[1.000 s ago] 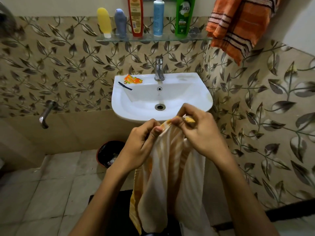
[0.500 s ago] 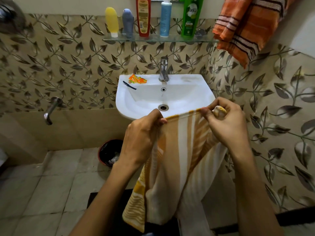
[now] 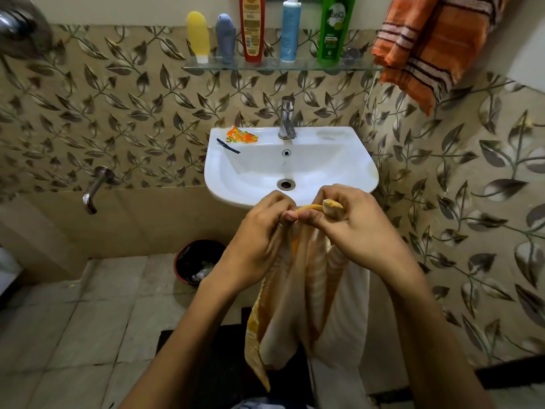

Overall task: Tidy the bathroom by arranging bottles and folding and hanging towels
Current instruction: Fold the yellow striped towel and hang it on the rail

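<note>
A yellow-and-white striped towel (image 3: 306, 305) hangs in folds in front of the white sink (image 3: 362, 169). My left hand (image 3: 259, 234) and my right hand (image 3: 351, 228) pinch its top edge side by side, fingertips touching. An orange striped towel (image 3: 424, 51) hangs at the upper right. On the glass shelf (image 3: 365, 65) stand several bottles upright in a row: yellow (image 3: 198, 36), grey (image 3: 225, 38), red (image 3: 252, 28), blue (image 3: 290, 31) and green (image 3: 334, 28).
An orange sachet (image 3: 240, 136) and a dark strip (image 3: 227, 145) lie on the sink's left rim. A tap (image 3: 286, 119) rises behind the basin. A wall tap (image 3: 94, 188) sticks out at left. A dark bin (image 3: 198, 259) stands on the tiled floor under the sink.
Half a second ago my hands held the towel's top edge spread apart; they have come together again, bunching the towel into hanging folds.
</note>
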Tool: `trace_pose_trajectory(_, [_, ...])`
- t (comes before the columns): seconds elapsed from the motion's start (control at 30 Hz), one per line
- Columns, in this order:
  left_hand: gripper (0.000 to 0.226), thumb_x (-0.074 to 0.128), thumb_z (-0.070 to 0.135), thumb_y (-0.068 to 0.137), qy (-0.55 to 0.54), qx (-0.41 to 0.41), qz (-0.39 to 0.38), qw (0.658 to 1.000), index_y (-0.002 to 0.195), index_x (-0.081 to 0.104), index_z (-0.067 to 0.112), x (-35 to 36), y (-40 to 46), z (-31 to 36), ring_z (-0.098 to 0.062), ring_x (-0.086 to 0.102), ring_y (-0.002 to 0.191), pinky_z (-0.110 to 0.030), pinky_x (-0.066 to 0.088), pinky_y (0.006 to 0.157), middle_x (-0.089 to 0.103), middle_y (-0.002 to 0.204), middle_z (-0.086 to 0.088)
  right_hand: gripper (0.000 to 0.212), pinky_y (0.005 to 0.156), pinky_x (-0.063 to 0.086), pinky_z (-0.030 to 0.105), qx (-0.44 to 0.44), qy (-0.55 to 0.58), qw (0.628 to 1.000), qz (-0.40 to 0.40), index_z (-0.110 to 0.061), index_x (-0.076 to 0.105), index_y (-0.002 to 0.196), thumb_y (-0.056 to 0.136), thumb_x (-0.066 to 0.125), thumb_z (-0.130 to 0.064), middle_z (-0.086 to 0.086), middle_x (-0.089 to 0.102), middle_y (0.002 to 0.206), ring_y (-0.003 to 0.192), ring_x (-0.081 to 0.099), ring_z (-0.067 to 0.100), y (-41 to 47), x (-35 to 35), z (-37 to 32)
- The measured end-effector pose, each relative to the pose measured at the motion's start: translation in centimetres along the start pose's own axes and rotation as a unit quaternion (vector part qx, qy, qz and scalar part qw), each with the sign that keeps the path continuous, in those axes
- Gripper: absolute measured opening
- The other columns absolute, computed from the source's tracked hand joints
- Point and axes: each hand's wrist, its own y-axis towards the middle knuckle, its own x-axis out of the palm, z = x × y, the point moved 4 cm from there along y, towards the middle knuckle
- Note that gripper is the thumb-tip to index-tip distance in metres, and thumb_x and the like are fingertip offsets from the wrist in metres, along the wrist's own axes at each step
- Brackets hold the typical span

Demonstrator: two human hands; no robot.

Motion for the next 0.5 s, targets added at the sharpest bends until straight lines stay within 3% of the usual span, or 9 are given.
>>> trace_pose_trajectory(0.07, [0.046,0.036,0.042,0.094,-0.009,-0.008,-0.029,1.000,0.083,0.057,0.003,0.4,-0.3,-0.2,-0.012,0.048,0.082,-0.022,0.042,0.071,0.048,0.091,-0.003,0.030,0.057,0.038,0.027,0.018,0.019,1.000,0.009,-0.024,0.053,0.061,0.082,0.068,-0.040,-0.005,0.052,0.060,0.061,0.048,0.007,-0.1,0.2,0.3])
trace_pose_trajectory(0.13, [0.032,0.045,0.039,0.092,-0.017,-0.030,-0.061,0.998,0.085,0.057,0.010,0.9,-0.7,-0.5,-0.012,0.049,0.085,-0.024,0.046,0.074,0.047,0.093,0.000,0.031,0.057,0.038,0.024,0.038,0.045,0.998,0.029,-0.025,0.052,0.060,0.084,0.066,-0.038,-0.008,0.051,0.057,0.058,0.047,0.004,-0.1,0.3,0.5])
trace_pose_trajectory(0.27, [0.041,0.044,0.036,0.091,0.002,-0.062,-0.074,0.995,0.082,0.057,-0.001,0.9,-1.3,-1.3,-0.018,0.050,0.075,-0.037,0.046,0.067,0.052,0.083,-0.009,0.030,0.057,0.038,0.020,0.056,0.086,0.990,0.096,-0.023,0.053,0.059,0.084,0.068,-0.032,-0.011,0.052,0.056,0.057,0.049,0.002,0.2,-0.8,1.1])
trace_pose_trajectory(0.37, [0.047,0.041,0.043,0.092,-0.025,-0.087,-0.138,0.986,0.083,0.058,0.000,0.9,-1.9,-1.8,-0.021,0.054,0.071,-0.046,0.046,0.066,0.057,0.078,-0.014,0.031,0.052,0.040,0.018,0.059,0.112,0.980,0.156,-0.018,0.053,0.062,0.085,0.066,-0.032,-0.010,0.052,0.055,0.053,0.047,0.001,0.5,-2.9,1.6])
trace_pose_trajectory(0.43, [0.050,0.041,0.046,0.091,-0.095,-0.110,-0.162,0.976,0.089,0.061,0.000,0.8,-2.5,-2.0,-0.027,0.060,0.076,-0.042,0.049,0.067,0.061,0.083,-0.017,0.030,0.051,0.041,0.016,0.066,0.123,0.971,0.195,-0.020,0.053,0.062,0.085,0.067,-0.034,-0.010,0.052,0.058,0.052,0.047,-0.002,0.6,-4.4,2.0])
trace_pose_trajectory(0.5, [0.050,0.042,0.045,0.090,-0.161,-0.128,-0.151,0.967,0.087,0.059,-0.002,0.5,-2.9,-2.2,-0.028,0.057,0.070,-0.036,0.046,0.061,0.058,0.079,-0.018,0.029,0.050,0.040,0.012,0.074,0.115,0.962,0.237,-0.024,0.053,0.062,0.085,0.066,-0.035,-0.012,0.051,0.058,0.049,0.046,-0.006,0.6,-5.9,2.5])
